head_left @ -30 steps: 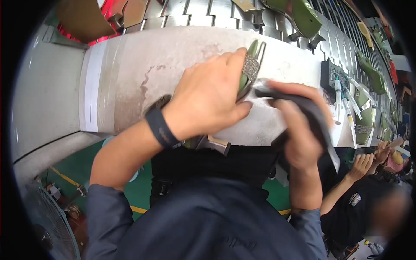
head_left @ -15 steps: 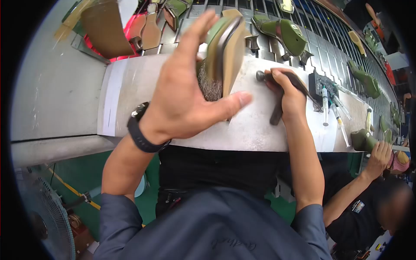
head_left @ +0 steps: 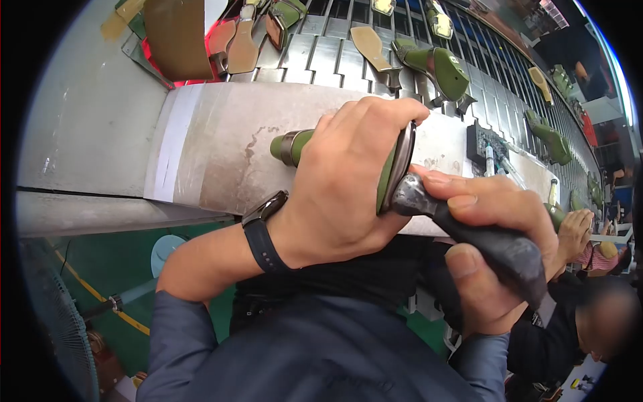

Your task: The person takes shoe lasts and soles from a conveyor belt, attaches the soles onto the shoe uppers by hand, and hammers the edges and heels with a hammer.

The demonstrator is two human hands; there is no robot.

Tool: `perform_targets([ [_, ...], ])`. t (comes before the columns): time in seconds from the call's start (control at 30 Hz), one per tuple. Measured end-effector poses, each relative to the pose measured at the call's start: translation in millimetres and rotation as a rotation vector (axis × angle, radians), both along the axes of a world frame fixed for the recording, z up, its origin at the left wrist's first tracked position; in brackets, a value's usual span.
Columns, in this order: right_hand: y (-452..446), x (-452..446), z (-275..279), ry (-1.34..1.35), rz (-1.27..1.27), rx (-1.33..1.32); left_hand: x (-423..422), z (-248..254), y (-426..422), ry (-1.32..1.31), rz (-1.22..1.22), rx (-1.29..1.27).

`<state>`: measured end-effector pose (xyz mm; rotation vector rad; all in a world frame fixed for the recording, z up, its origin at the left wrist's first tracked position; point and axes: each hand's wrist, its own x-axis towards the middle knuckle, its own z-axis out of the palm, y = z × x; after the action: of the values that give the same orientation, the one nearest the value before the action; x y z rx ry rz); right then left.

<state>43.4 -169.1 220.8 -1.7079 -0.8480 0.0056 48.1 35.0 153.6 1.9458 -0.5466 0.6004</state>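
Observation:
My left hand (head_left: 345, 177) is closed around a shoe on a green last (head_left: 299, 144), which lies tilted over the bench. The green toe with a dark strap sticks out on the left; the dark sole edge (head_left: 403, 161) shows on the right. Most of the shoe is hidden under the hand. My right hand (head_left: 499, 234) grips a dark hammer (head_left: 495, 251), fingers and thumb wrapped along it. Its rounded metal head is at the sole edge, touching or very close to it.
Behind the white bench (head_left: 221, 147) runs a slatted metal conveyor (head_left: 328, 60) with green shoe lasts (head_left: 442, 70) and a tan insole (head_left: 370, 48). Syringes (head_left: 489, 161) and a black block (head_left: 477, 142) stand at the right. A co-worker's hand (head_left: 575, 231) is farther right; a fan (head_left: 67, 335) is lower left.
My left hand, spread beside the upright shoe before, now wraps around it, and the shoe is turned over lower. My right hand has brought the hammer from the bench up and nearer, to the sole edge.

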Motion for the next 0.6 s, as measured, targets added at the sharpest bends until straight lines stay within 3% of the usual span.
perform_targets([
  [0.2, 10.0, 0.5, 21.8, 0.1, -0.214, -0.086, -4.0, -8.5, 2.8, -0.159, -0.026, 0.038],
  [0.37, 11.0, -6.5, 26.9, 0.254, -0.133, -0.097, -23.1, -34.2, -5.8, -0.312, 0.039, -0.004],
  [0.5, 5.8, -21.7, -17.6, 0.279, 0.12, -0.073, -43.2, -93.3, 2.3, -0.483, 0.187, 0.027],
  [0.6, 12.4, -48.2, -87.1, 0.52, -0.113, 0.092, -54.0, -133.0, 19.7, -0.308, 0.344, 0.192],
])
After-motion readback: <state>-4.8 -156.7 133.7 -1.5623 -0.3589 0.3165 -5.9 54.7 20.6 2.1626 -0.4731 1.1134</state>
